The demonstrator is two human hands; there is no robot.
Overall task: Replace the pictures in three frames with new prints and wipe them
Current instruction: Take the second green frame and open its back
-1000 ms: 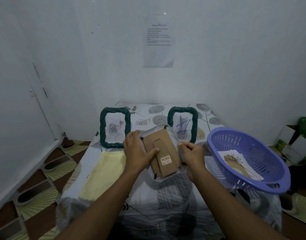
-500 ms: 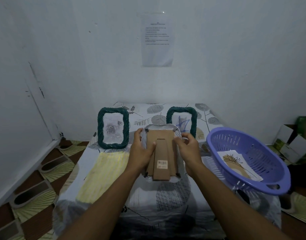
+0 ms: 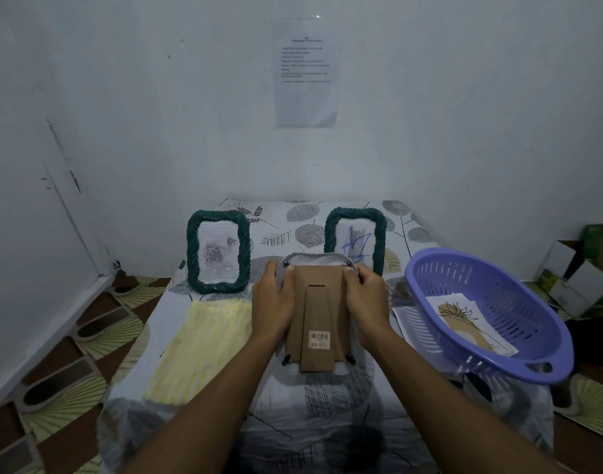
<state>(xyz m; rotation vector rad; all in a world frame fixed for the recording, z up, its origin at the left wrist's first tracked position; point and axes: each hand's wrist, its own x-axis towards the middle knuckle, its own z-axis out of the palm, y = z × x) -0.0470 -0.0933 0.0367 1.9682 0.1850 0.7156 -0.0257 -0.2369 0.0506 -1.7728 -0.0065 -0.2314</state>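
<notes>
A third frame (image 3: 316, 314) lies face down between my hands, its brown cardboard back and folding stand toward me, a barcode sticker low on the stand. My left hand (image 3: 273, 304) grips its left edge and my right hand (image 3: 365, 299) grips its right edge, fingers near the top corner clips. Behind it two dark green rope-edged frames stand upright: the left frame (image 3: 218, 251) shows a grey rose picture, the right frame (image 3: 356, 239) a blue scribble. A new print (image 3: 471, 321) with a plant drawing lies in the purple basket (image 3: 532, 367).
A yellow striped cloth (image 3: 199, 350) lies flat to the left of the held frame. The low table wears a leaf-patterned cover (image 3: 327, 415). White walls close in at the back and left. Cardboard boxes (image 3: 580, 271) sit on the floor at the right.
The held frame has turned from tilted to straight and moved slightly toward the back. Both hands have shifted up to its upper side edges.
</notes>
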